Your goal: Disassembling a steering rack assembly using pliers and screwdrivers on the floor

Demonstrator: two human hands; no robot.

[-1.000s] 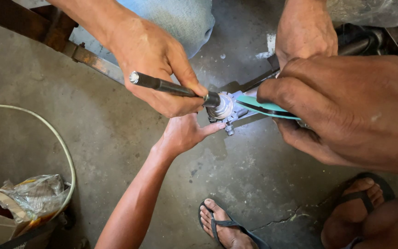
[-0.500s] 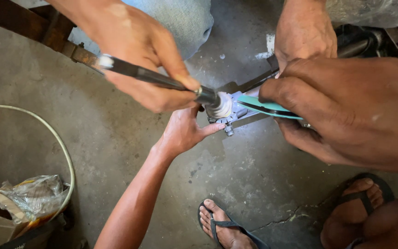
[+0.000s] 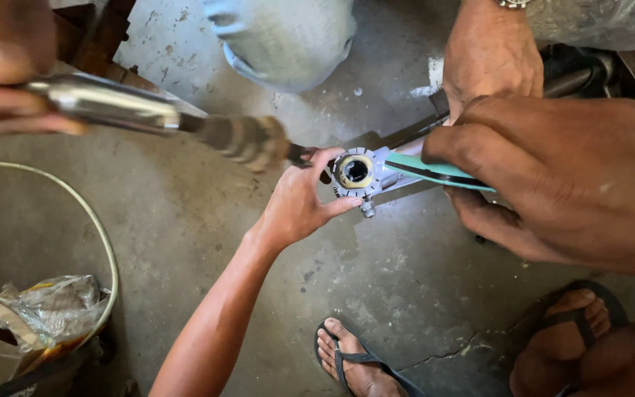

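Left hand (image 3: 9, 70) sits at the upper left edge, fingers wrapped around the metal-handled tool (image 3: 163, 117), whose blurred knurled head points right and slightly down toward the round notched fitting (image 3: 354, 173). The tool's long axis runs left to right, its tip just short of the fitting. Right hand (image 3: 567, 176) is closed on the teal-handled pliers (image 3: 435, 170), which lie roughly level and clamp the fitting from the right, so the right hand is the nearer one. Another person's hand (image 3: 299, 202) cups the fitting from below left (fingers touching it); a second hand (image 3: 490, 55) rests on the dark bar (image 3: 406, 136) above. Compared with half a second ago, the tool has lifted off the fitting and pulled back left, exposing the fitting's open centre; the pliers hold the same spot.
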